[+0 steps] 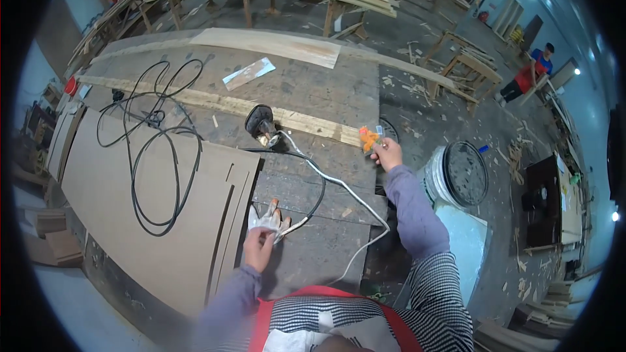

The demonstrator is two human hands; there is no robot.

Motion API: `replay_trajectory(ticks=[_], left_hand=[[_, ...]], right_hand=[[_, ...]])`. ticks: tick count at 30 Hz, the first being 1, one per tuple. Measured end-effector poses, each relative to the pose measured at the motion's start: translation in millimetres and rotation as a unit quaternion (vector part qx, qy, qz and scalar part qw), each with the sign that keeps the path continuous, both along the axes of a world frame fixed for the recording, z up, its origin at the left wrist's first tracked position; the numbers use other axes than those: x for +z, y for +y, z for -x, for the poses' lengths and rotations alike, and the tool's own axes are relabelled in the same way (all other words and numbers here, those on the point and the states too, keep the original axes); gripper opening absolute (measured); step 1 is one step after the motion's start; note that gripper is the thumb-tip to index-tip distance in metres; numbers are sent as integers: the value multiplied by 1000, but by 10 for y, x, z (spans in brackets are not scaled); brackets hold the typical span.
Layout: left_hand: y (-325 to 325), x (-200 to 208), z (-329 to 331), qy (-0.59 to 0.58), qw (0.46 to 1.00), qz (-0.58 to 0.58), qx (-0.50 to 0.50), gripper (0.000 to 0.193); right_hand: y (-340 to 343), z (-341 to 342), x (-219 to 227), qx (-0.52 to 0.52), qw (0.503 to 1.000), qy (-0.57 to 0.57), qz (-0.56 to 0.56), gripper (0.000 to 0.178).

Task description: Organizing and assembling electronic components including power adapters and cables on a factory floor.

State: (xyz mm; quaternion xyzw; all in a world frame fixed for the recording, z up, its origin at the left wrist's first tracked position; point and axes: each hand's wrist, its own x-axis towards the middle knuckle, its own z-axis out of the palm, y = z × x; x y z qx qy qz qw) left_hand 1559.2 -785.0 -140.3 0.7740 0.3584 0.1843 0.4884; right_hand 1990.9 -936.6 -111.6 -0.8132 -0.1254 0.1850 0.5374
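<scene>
My left hand [259, 249] is closed, its fingers pinching a pale work glove [268, 212] with orange-brown stained fingertips. The glove lies at the edge of a brown panel, beside a dark cable. Out to the right, my right hand [388, 154] grips a small bright orange thing [369, 137] with a pale tag or wrapper; its exact kind is not clear. This hand is over the right end of a long wooden strip [306, 124]. Between and beyond the hands, a dark round-headed power tool [261, 122] rests on the worktable [313, 186].
Black cable [175, 176] loops over the large brown panel [130, 176] at left. A whitish cord [355, 192] curves across the worktable. A lidded bucket [464, 173] stands right of my arm. Long boards [274, 42] lie at the far side. A person [528, 75] works at far right.
</scene>
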Motion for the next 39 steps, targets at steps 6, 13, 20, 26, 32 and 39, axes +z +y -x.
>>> replay_trajectory(ticks=[6,13,20,26,32,39], left_hand=[[-124,-276,514,80,988,-121,46,33],[-208,-66,309,149,961,-231,43,41],[10,-241,223,220,950,-222,19,31],[122,-541,316,236,938,-251,-40,26],[-11,-484,839,-50,989,113,86,15],[-29,466,1331,-373,831,360,200,18]], right_hand=[[581,-425,-730,126,980,144,47,29],[703,29,-772,138,966,198,91,32],[182,295,-384,187,963,-158,109,34],[-163,1545,-219,254,945,-182,97,26],[-614,2566,-96,264,950,-158,57,24],[-1733,3293,-270,114,991,-45,60,19]])
